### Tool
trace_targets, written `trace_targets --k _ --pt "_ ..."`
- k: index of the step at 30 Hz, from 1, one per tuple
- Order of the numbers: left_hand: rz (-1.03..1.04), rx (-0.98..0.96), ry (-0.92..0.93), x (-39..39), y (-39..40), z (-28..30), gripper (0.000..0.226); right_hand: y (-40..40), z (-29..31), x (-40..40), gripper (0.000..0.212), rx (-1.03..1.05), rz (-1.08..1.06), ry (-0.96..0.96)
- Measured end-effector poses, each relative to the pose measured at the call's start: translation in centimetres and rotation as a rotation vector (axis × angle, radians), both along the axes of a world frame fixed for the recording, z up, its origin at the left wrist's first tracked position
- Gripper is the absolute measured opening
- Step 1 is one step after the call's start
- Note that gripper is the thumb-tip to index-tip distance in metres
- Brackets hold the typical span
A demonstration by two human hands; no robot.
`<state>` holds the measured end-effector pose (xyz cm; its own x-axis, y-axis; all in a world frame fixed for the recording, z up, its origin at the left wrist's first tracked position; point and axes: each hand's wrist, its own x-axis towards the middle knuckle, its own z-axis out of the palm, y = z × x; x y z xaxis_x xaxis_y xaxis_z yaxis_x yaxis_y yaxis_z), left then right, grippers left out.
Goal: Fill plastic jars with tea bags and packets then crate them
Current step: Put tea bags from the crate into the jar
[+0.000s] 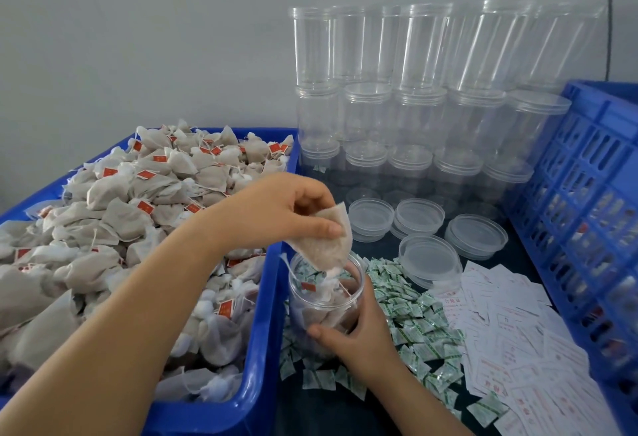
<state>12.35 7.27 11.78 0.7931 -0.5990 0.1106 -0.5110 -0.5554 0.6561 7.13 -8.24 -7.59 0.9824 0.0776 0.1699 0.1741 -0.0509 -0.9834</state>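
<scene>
My left hand (276,207) pinches a grey tea bag (324,245) just above the mouth of a clear plastic jar (310,308). The bag's lower end hangs into the jar, which holds several tea bags with red tags. My right hand (355,335) grips the jar's side from the right and holds it upright on a heap of small green-and-white packets (414,318). A blue bin (262,349) heaped with tea bags (121,228) stands to the left.
Empty clear jars (414,90) are stacked in rows at the back. Loose clear lids (428,259) lie in front of them. White paper slips with red print (518,339) spread at the right. A blue slotted crate (587,194) stands along the right edge.
</scene>
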Motion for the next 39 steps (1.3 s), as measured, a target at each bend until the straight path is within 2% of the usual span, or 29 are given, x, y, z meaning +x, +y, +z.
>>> trace_targets --k 3,8,14,20,23,26,30,35,39 --pt "0.014 0.105 -0.042 0.3 -0.2 -0.5 0.010 0.0 0.0 0.0 0.094 0.000 -0.004 -0.001" --pt "0.011 0.290 -0.167 0.3 -0.7 -1.2 0.010 0.0 0.0 0.1 0.095 0.007 0.000 -0.013" --pt "0.037 0.604 -0.471 -0.2 -1.8 -2.3 0.022 0.0 0.0 0.2 0.092 0.029 0.013 -0.006" --pt "0.032 0.728 -0.608 -0.7 -3.1 -2.8 0.027 -0.1 0.2 0.0 0.095 0.066 0.035 -0.018" --pt "0.022 0.788 -0.600 -0.9 -3.9 -3.1 0.026 -0.1 0.4 -0.1 0.092 0.052 0.041 -0.036" --pt "0.055 0.884 -0.544 -1.2 -4.6 -3.4 0.011 -0.2 0.3 0.0 0.091 0.048 0.040 -0.038" --pt "0.033 0.947 -0.425 -1.5 -5.1 -3.8 0.036 -0.1 0.3 0.0 0.089 0.027 0.025 -0.083" --pt "-0.056 0.856 -0.266 -1.7 -4.8 -3.6 0.043 0.0 0.1 0.3 0.087 0.024 0.021 -0.125" --pt "-0.235 0.957 -0.159 -1.6 -5.1 -3.3 0.038 0.2 0.1 0.3 0.085 0.013 -0.005 -0.119"
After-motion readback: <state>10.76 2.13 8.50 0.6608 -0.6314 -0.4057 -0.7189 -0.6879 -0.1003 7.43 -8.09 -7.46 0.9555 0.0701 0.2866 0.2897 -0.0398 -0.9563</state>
